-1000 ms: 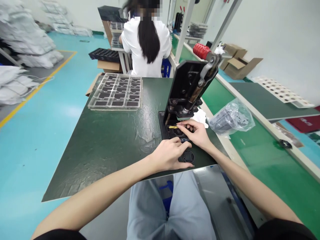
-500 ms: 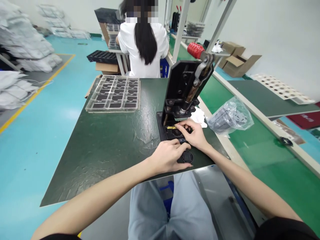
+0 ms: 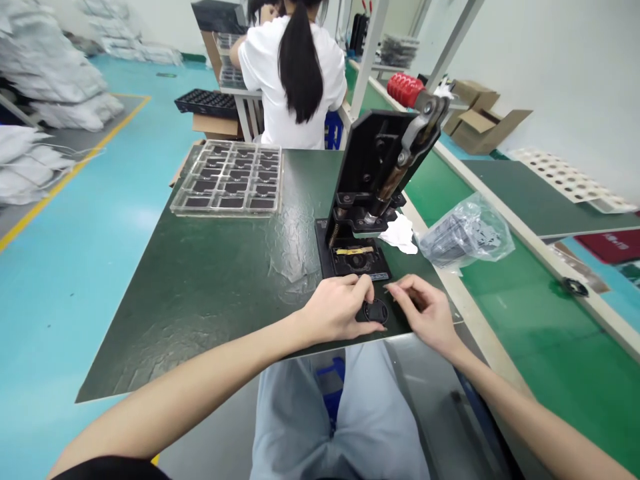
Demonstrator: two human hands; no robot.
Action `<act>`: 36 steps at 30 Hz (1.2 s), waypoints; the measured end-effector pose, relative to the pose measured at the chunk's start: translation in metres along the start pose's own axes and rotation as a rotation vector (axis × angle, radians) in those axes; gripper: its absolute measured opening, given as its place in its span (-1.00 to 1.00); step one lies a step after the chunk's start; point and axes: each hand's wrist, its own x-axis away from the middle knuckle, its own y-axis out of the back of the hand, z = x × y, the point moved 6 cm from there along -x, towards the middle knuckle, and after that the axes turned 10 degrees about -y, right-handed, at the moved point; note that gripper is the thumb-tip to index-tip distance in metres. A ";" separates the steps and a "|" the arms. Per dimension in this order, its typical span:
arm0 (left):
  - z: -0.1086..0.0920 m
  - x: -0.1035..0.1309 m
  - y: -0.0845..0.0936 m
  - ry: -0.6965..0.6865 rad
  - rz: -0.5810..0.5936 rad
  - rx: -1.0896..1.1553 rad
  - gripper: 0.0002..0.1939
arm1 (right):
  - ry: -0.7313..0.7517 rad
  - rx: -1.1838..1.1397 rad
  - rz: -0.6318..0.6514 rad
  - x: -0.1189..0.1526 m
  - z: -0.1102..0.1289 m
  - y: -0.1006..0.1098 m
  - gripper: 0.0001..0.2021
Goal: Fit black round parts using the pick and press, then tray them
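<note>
Round black part (image 3: 375,311) sat at the near edge of the green mat (image 3: 210,280), right under the left hand (image 3: 340,310), whose fingers curled loosely over it, thumb and forefinger touching its rim rather than clamping it. And the right hand (image 3: 425,313) had come back: half a second earlier its fingertips were up in the press fixture (image 3: 356,257), and now it hovered just to the right of the part, fingers pinched together on something thin that I could not make out. That left the fixture bed uncovered, a yellow strip (image 3: 354,251) showing across it beyond the fingertips, so the loading there looked done. Room was tight behind the knuckles, with the mat's front edge just beside both wrists. Wide bare mat lay left of the left hand; a clear tray (image 3: 230,187) stood well beyond, and a plastic bag (image 3: 465,233) lay off to the right.
</note>
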 end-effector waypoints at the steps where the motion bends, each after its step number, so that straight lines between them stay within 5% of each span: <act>1: 0.000 0.000 0.001 0.007 -0.005 -0.004 -0.44 | 0.005 0.012 0.018 0.005 -0.001 -0.001 -0.69; 24: 0.000 -0.001 0.002 0.008 -0.066 -0.056 -0.41 | 0.282 0.250 0.053 0.012 0.022 -0.023 -0.75; 28: 0.001 -0.001 0.001 0.049 -0.044 -0.035 -0.39 | 0.173 0.160 0.059 0.008 0.015 -0.019 -0.73; 33: 0.001 -0.002 0.000 0.065 -0.031 0.061 -0.39 | -0.044 -0.221 -0.158 -0.003 -0.002 0.012 -0.72; 36: 0.001 -0.001 0.001 0.058 -0.036 0.077 -0.40 | -0.092 -0.217 -0.133 -0.003 -0.003 0.014 -0.67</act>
